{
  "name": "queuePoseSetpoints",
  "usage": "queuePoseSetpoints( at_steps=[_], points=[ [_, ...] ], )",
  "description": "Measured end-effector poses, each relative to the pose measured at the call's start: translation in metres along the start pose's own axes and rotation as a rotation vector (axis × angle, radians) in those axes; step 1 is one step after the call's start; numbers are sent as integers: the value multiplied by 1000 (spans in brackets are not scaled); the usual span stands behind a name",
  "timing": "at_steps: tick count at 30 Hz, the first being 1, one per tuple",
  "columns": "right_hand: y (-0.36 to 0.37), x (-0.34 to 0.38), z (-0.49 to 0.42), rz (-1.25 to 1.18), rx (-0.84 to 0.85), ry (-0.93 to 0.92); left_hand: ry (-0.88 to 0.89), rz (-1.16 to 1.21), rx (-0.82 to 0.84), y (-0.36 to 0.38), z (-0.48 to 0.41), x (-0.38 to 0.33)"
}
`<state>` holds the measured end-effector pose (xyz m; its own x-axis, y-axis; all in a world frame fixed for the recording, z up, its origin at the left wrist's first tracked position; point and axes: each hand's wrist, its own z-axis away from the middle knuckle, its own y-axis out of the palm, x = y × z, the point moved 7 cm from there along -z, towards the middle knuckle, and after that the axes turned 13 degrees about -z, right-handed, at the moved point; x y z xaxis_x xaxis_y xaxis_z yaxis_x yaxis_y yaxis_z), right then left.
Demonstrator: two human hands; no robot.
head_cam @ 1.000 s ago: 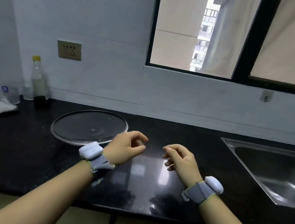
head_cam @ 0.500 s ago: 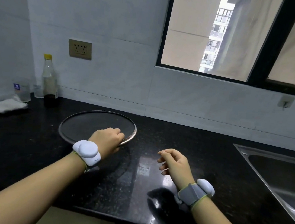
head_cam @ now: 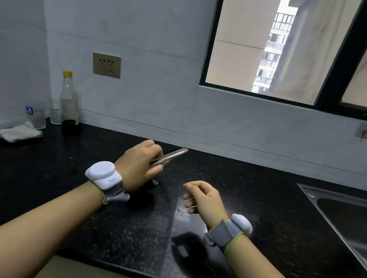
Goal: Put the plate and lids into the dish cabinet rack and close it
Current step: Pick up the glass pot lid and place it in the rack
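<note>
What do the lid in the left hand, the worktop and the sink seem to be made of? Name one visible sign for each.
Lid: its rim looks like brushed metal, a grey sheen along the edge; the centre is hidden edge-on. Left hand grips it.
Worktop: probably polished black stone, speckled and mirror-glossy.
Sink: likely stainless steel, with a satin grey, softly reflecting wall.

I hold the lid by its near rim, raised off the black countertop and turned so that I see it almost edge-on, a thin silvery metal band running up and to the right from my fingers. Its far end hangs above the back part of the countertop, near the wall. A small knob shows beneath it, just above the countertop. The glass centre cannot be made out at this angle.
</note>
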<state>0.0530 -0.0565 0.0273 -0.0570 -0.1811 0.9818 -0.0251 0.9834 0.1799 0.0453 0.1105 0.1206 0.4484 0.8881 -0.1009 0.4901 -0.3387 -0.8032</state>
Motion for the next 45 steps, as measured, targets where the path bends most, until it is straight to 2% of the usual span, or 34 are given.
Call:
queuePoseSetpoints(
  at_steps=[6,9,12,15,18,22,32,40,45],
  points=[
    [22,-20,-20,-32,9,168,-179,190,-233,-32,-9,-5],
    [32,-21,-25,-182,25,223,-240,293,-275,-42,-12,-7],
    [32,-13,-27,-327,-9,158,-298,382,-297,-46,-13,-9],
    [22,-3,-25,-249,-56,41,-334,440,-309,-46,-15,-13],
    [8,8,-20,-111,-132,-65,-327,475,-281,-48,-18,-20],
    [-9,19,-14,-73,-222,-148,-285,511,-213,-50,-20,-42],
    [-67,66,26,109,-317,-229,-103,653,-87,-71,-21,-105],
    [-111,104,78,215,-370,-200,-67,877,67,-74,-27,-146],
    [-140,116,120,186,-425,-185,-3,960,142,-85,-17,-188]
  ],
)
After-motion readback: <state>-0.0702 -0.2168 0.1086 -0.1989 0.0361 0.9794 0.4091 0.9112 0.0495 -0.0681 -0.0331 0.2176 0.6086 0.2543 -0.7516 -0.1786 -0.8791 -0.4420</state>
